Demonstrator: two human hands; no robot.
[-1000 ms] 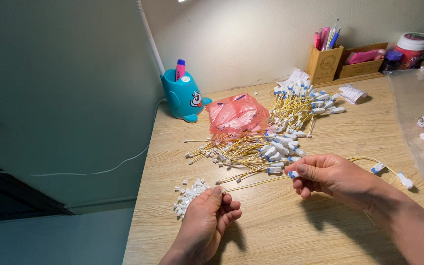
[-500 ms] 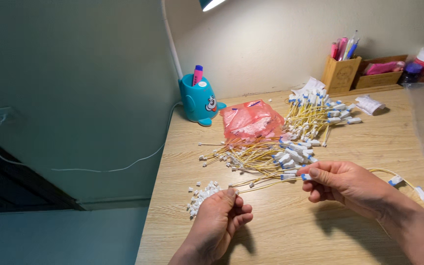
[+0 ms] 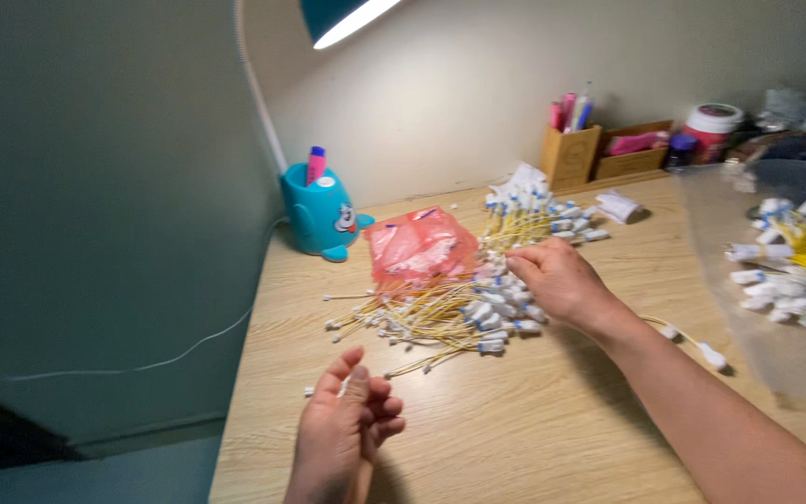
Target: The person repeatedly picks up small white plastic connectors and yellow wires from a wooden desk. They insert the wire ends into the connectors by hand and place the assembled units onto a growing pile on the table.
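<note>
At the middle of the wooden desk, a loose pile of thin yellow leads with white and blue end plugs lies fanned out, long axes running mostly left to right, the thin bare ends pointing left, the plugged ends bunched to the right. The right hand rests on that plugged end, palm down, fingers curled into the cluster; whether it pinches a single lead cannot be told, the fingertips being hidden among the plugs. The left hand hovers nearer the viewer and lower left, well apart from the pile, fingers loosely bent, holding nothing visible. The right hand is thus the nearer one, in contact; the left stands off toward the bare ends. Just behind the pile lies a pink plastic bag, and behind that a second bundle of leads. A teal cartoon pen holder stands at the back left, a wooden pen box and a white jar with a red lid at the back wall. On the right, a clear plastic sheet carries a finished bundle. One stray lead lies by the right forearm. A desk lamp lights the surface from above.
</note>
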